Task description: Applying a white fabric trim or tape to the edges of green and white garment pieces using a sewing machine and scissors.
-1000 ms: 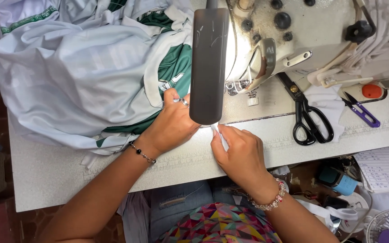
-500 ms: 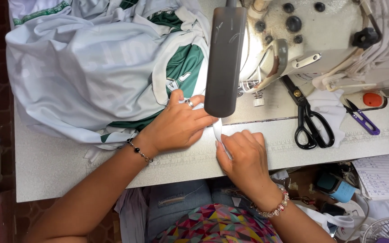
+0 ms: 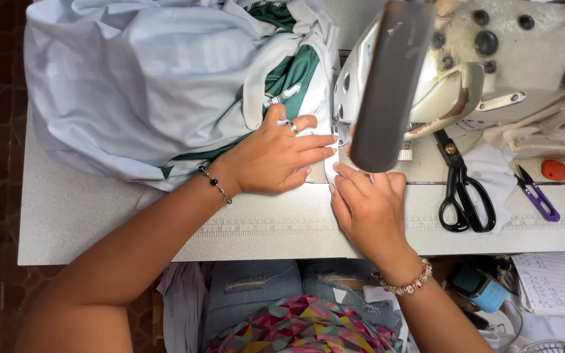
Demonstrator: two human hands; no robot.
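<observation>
Both hands press flat, fingers extended, on the white-and-green garment (image 3: 165, 85) at the sewing machine (image 3: 465, 65): left hand (image 3: 273, 160) on its edge, right hand (image 3: 367, 209) just right. Black scissors (image 3: 462, 186) lie right.

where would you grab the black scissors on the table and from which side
Take the black scissors by their two loop handles, coming from the near table edge. They lie flat beside the sewing machine, loops toward the person, blades pointing away under the machine's arm. The right hand is closest, so a short reach to its right would probably do.
</observation>
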